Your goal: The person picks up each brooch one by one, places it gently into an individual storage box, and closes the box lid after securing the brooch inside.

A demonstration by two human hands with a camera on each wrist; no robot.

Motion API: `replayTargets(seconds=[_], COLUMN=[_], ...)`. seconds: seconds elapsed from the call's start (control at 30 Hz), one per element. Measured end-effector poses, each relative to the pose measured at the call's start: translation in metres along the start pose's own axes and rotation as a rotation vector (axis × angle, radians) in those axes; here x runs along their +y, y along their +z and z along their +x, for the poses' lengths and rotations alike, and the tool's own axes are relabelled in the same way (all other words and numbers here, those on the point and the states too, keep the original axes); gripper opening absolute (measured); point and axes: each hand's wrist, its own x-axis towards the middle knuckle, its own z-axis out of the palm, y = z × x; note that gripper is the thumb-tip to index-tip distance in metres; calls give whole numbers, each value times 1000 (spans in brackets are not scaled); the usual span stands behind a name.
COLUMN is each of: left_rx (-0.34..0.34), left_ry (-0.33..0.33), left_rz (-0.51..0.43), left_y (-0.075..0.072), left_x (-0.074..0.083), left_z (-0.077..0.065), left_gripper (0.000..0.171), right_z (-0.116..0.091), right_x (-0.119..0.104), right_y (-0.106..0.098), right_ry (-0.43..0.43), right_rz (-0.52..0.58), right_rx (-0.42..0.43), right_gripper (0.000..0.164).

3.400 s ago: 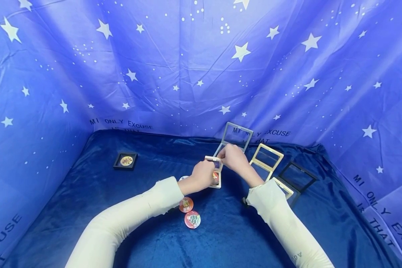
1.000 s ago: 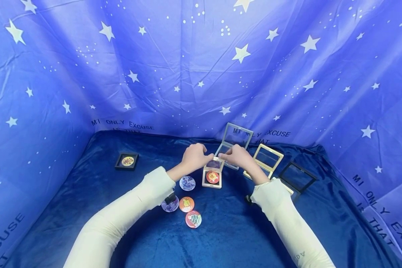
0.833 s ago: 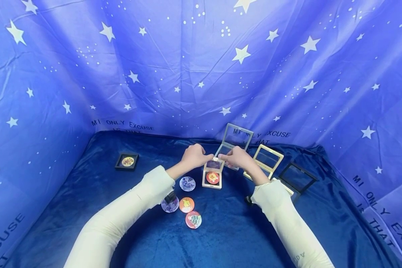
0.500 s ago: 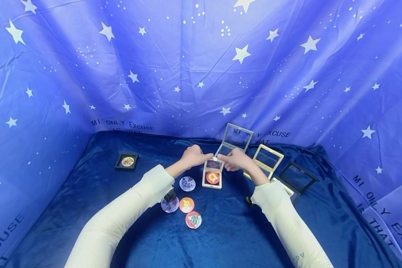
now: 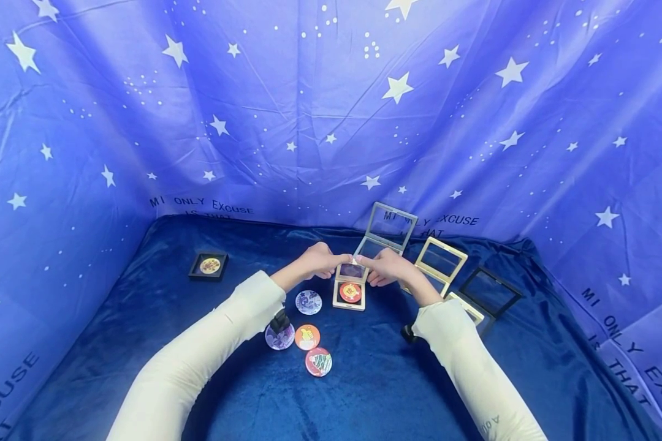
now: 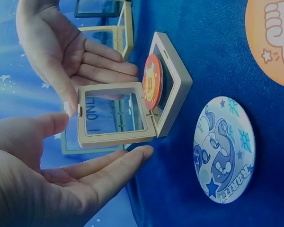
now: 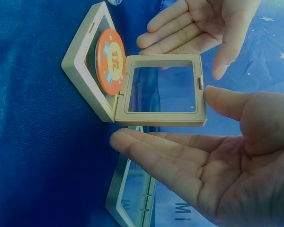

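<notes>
Case: cream (image 6: 181, 92), hinged open in 2 halves; base down on the blue cloth (image 5: 237, 392), in front of the person, between the hands.
Lid: clear window in a cream frame (image 7: 165, 117), raised from the hinge.
Red badge: round (image 5: 350, 292), on the clear film of the base, with a yellow middle.
Left hand: nearest the lid, at its left side (image 5: 320, 260); fingers straight, thumb spread apart from them; whether the thumb tip touches the lid, cannot tell.
Right hand: at the lid's right side (image 5: 388, 266); fingers extended, thumb apart from them, its tip at the free edge by the catch; contact too fine to tell.
Thumbs: the 2 tips just beside each other at the lid's free edge.
Loose badges: 4, left of and nearer than the case; blue-white badge (image 5: 308, 302), purple badge (image 5: 279, 337) partly hidden, orange badge (image 5: 307, 337) and tree badge (image 5: 318, 362).
Behind and right: grey case (image 5: 395, 209) and yellow case (image 5: 440, 260), both open.
Far right: open black case (image 5: 491, 291).
Far left: dark case (image 5: 206, 277) with a yellow badge (image 5: 210, 265) in it.
Backdrop: blue curtain (image 5: 298, 79) with white stars.
</notes>
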Motion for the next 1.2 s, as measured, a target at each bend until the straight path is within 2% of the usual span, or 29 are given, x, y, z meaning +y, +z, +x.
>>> replayTargets(seconds=[0.2, 0.4, 0.63, 0.9, 1.1, 1.2], left_rx=[-52, -66, -72, -69, -62, -52], left_ry=[-23, -34, -49, -65, -61, -61], left_rz=[-62, -76, -82, -111, -120, -107], left_y=[1, 1, 3, 4, 3, 3], left_x=[-3, -3, -6, -7, -7, -8], left_z=[2, 2, 4, 5, 6, 6], left_gripper=[40, 48, 42, 65, 44, 39], right_z=[0, 2, 4, 6, 7, 7], right_x=[1, 4, 9, 11, 12, 11], right_y=[1, 2, 1, 1, 3, 4], right_ry=[16, 31, 34, 22, 8, -6], right_rz=[29, 72, 118, 149, 162, 161], right_rx=[-18, -36, -51, -56, -58, -61], right_gripper=[61, 63, 66, 65, 63, 63])
